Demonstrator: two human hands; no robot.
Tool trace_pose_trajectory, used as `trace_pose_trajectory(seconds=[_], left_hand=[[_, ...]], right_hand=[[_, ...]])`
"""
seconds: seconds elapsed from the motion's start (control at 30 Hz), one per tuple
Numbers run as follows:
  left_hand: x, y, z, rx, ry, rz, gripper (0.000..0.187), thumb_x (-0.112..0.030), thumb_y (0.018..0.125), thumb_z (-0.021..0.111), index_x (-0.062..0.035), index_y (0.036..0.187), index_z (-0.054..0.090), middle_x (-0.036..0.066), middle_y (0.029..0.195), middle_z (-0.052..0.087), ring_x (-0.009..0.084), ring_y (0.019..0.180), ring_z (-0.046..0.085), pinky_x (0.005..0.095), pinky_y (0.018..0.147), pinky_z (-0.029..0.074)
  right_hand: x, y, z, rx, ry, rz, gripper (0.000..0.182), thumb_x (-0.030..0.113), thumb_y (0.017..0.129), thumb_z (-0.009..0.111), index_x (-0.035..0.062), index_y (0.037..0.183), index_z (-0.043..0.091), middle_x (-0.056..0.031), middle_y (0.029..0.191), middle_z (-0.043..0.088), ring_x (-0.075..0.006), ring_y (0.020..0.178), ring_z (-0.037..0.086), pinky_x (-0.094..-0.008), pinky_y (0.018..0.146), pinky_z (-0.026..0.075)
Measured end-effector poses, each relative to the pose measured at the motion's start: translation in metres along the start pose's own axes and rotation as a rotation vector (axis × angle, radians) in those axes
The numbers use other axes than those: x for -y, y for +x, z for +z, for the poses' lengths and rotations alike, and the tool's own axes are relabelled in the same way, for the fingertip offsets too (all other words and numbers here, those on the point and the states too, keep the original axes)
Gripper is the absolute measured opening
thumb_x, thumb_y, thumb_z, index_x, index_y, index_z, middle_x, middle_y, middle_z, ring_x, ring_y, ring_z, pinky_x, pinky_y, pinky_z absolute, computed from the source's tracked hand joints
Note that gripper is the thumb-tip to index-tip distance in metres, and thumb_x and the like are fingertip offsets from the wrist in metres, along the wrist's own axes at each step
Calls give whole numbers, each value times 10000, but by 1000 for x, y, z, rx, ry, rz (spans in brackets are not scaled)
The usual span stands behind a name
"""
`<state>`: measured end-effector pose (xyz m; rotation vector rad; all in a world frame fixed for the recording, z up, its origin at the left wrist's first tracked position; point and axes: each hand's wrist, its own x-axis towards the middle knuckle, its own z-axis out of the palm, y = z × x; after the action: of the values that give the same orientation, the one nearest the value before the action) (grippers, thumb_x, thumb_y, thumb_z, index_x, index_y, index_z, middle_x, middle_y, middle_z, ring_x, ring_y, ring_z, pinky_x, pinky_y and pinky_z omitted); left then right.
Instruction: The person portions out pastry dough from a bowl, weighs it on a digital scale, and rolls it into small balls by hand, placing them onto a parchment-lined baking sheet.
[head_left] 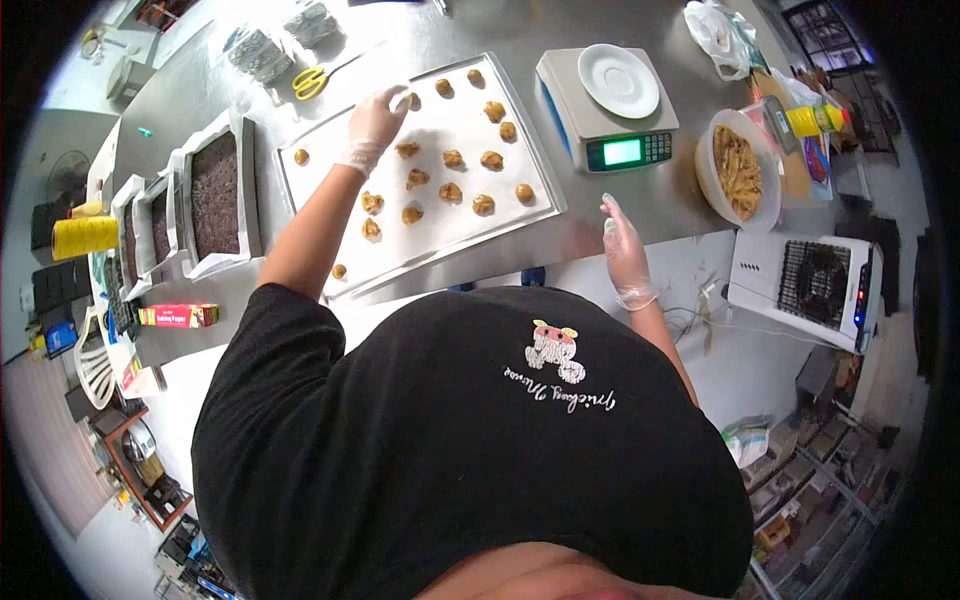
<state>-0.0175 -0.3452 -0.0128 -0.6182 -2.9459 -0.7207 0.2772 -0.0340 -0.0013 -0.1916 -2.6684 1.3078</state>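
Note:
My left hand, in a clear glove, reaches over the paper-lined tray. Its curled fingertips pinch a dough ball near the tray's far side. Several other brown dough lumps lie spaced over the paper. My right hand, also gloved, is raised in front of the table edge with its fingers stretched out and nothing in it. It is between the tray and a round tub of dough. Beyond it stands a digital scale with a white plate on top.
Dark cakes in lined pans stand at the left, near a baking paper box. Yellow scissors lie behind the tray. A plastic bag is at the back right. A white appliance stands below the tub.

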Motion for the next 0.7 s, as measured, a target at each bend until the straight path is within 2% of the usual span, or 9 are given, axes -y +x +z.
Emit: trace_pose_trajectory(seconds=[0.03, 0.1, 0.17, 0.23, 0.4, 0.47, 0.57, 0.7], left_hand=[[-6, -11, -9, 224, -54, -157, 366, -312, 820, 547, -138, 1139, 594, 169, 1050, 621, 313, 971, 593, 374, 875, 451], [-10, -34, 1, 337, -12, -238, 329, -308, 819, 544, -139, 1088, 629, 176, 1009, 633, 295, 944, 607, 365, 869, 455], [-20, -45, 2, 283, -7, -215, 314, -266, 806, 558, -132, 1080, 628, 181, 995, 635, 293, 927, 610, 371, 851, 462], [-19, -48, 10, 367, 79, -149, 310, -223, 778, 594, -99, 1059, 631, 159, 1018, 621, 281, 923, 607, 355, 851, 466], [-9, -46, 34, 293, 98, -181, 247, -141, 787, 556, -83, 1015, 634, 155, 986, 619, 297, 919, 599, 364, 831, 471], [-19, -46, 32, 298, 218, -129, 198, -79, 767, 552, -73, 938, 652, 155, 989, 606, 305, 910, 602, 367, 805, 479], [-38, -49, 28, 299, 378, -76, 173, -82, 795, 517, -72, 913, 644, 137, 965, 606, 310, 881, 601, 384, 788, 479], [-35, -46, 33, 291, 445, 19, 178, -86, 797, 520, -74, 917, 651, 140, 971, 596, 311, 860, 604, 389, 770, 482]], right_hand=[[-2, 2, -1, 6, 17, 19, 442, 278, 945, 389, -10, 1277, 424, -201, 1188, 528, -304, 1125, 494, -338, 974, 346], [-4, 6, -4, 24, 17, 3, 441, 275, 943, 391, -10, 1278, 424, -199, 1190, 526, -304, 1127, 492, -340, 976, 344], [-6, 10, -6, 38, 17, -11, 441, 273, 942, 392, -11, 1279, 423, -197, 1192, 524, -304, 1129, 489, -342, 978, 343], [-7, 15, -8, 54, 15, -56, 424, 239, 935, 402, -13, 1275, 425, -201, 1192, 525, -309, 1131, 487, -346, 978, 343], [-11, 26, -13, 84, 20, -86, 404, 201, 925, 404, -14, 1266, 432, -210, 1190, 525, -319, 1128, 488, -353, 977, 346], [-12, 27, -16, 80, 16, -111, 399, 194, 923, 402, -14, 1262, 434, -214, 1187, 526, -322, 1123, 490, -355, 974, 349], [-15, 31, -25, 93, 12, -107, 404, 202, 922, 402, -13, 1264, 431, -216, 1178, 530, -331, 1113, 496, -363, 966, 356], [-28, 30, -29, 107, 33, -131, 421, 232, 925, 399, -9, 1269, 426, -221, 1169, 532, -341, 1106, 497, -373, 958, 361]])
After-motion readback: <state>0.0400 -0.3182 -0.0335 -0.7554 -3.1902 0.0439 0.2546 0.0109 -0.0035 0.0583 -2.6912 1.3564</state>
